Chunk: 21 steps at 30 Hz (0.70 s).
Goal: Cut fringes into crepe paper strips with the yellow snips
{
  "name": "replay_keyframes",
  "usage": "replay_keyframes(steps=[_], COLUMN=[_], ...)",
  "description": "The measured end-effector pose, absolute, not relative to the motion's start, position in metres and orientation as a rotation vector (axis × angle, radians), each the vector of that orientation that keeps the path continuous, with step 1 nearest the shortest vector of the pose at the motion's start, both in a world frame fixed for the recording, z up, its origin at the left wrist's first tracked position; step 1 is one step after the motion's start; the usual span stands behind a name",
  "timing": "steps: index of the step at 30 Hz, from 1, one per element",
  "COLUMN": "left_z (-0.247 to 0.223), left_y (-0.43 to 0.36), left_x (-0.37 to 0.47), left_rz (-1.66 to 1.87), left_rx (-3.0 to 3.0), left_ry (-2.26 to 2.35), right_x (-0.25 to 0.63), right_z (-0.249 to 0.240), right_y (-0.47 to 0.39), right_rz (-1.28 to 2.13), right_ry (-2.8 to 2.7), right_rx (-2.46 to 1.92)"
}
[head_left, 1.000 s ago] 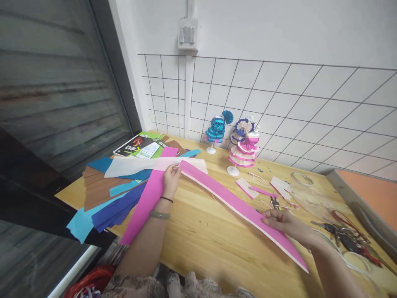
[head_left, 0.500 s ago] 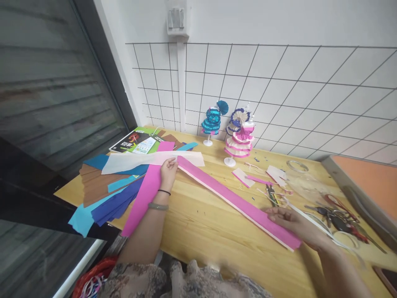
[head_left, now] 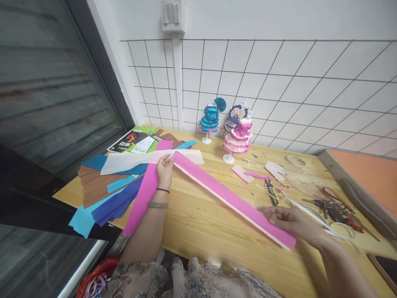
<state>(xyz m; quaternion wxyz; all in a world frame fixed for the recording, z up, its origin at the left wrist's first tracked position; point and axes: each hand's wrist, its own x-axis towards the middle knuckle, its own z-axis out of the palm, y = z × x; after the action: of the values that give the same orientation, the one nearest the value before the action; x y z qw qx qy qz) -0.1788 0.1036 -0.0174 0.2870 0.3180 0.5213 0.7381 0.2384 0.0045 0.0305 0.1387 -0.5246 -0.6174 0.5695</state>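
Note:
A long pink crepe paper strip (head_left: pixel 217 189) with a pale edge stretches slantwise above the table between my two hands. Its far left end is pinched by the fingertips of my left hand (head_left: pixel 165 169). My right hand (head_left: pixel 283 219) grips it close to the near right end, with the thumb side on top. Beneath my left hand and wrist, another pink strip (head_left: pixel 148 190) crosses a white crepe strip (head_left: pixel 127 162). Blue, brown and turquoise pieces fan out to the left, among them a dark blue strip (head_left: pixel 119 208).
Small dress figures in teal (head_left: pixel 209 120), navy and pink (head_left: pixel 237 140) stand near the gridded wall. To the right lie paper scraps (head_left: pixel 242 174), pliers-like cutters (head_left: pixel 272 192), a tape roll (head_left: pixel 295 161), keys (head_left: pixel 335 213) and a phone (head_left: pixel 384 267). An orange-topped box (head_left: pixel 366 178) borders the right side.
The view has shifted slightly, moving most things a little left and up in the picture. Both hands keep their hold on the pink strip, which stays stretched out.

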Motion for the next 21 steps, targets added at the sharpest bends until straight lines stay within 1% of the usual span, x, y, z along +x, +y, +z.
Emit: replay_keyframes(steps=[3, 5, 6, 9, 13, 15, 18, 21], left_z=[-0.012, -0.01, -0.008, -0.004, 0.004, 0.006, 0.005, -0.001], left_y=[0.102, 0.101, 0.101, 0.101, 0.098, 0.096, 0.095, 0.097], left_x=[-0.185, -0.19, -0.193, -0.2, -0.201, -0.201, -0.202, -0.206], left_rz=[2.05, 2.069, 2.064, 2.012, 1.897, 1.876, 1.9, 1.946], left_rx=[0.768, 0.654, 0.592, 0.448, 0.352, 0.331, 0.302, 0.323], left_ry=[1.319, 1.199, 1.129, 0.96, 0.874, 0.825, 0.793, 0.864], right_x=[0.22, 0.207, 0.199, 0.169, 0.109, 0.078, 0.044, 0.04], right_z=[0.028, 0.024, 0.022, 0.014, 0.002, -0.006, -0.018, -0.024], right_y=[-0.008, -0.011, -0.009, 0.009, 0.048, 0.065, 0.077, 0.073], right_rz=[1.814, 1.794, 1.677, 1.115, 0.554, 0.412, 0.398, 0.393], right_ry=[-2.011, -2.089, -2.099, -2.116, -2.401, -2.575, -2.642, -2.691], right_rx=[-1.401, -1.38, -1.406, -1.44, -1.077, -0.904, -0.857, -0.83])
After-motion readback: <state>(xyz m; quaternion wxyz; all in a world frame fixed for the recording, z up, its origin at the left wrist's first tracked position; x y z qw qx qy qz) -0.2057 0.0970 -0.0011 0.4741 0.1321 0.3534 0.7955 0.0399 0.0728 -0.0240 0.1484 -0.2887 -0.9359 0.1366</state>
